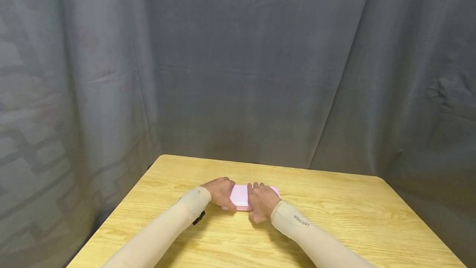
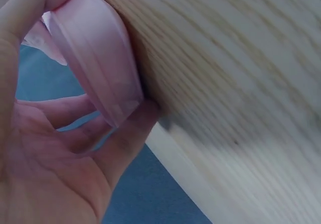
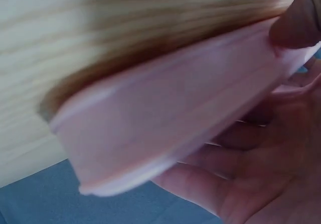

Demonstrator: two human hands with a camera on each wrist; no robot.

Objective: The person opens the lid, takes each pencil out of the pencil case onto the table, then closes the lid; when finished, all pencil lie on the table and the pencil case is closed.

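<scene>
A flat pink case (image 1: 239, 196) lies on the wooden table (image 1: 334, 202), and both hands hold it. My left hand (image 1: 222, 192) grips its left end, thumb on the near side and fingers over the far side. In the left wrist view the pink case (image 2: 95, 58) rests on the wood, with the left thumb (image 2: 128, 133) against its end. My right hand (image 1: 262, 201) covers the right end. The right wrist view shows the case (image 3: 170, 123) close up, with the thumb (image 3: 296, 18) pressed on its edge and fingers curled beneath. Both arms wear beige sleeves.
The light wooden table has bare surface all around the case. A grey curtain (image 1: 260, 73) hangs close behind and to both sides of the table.
</scene>
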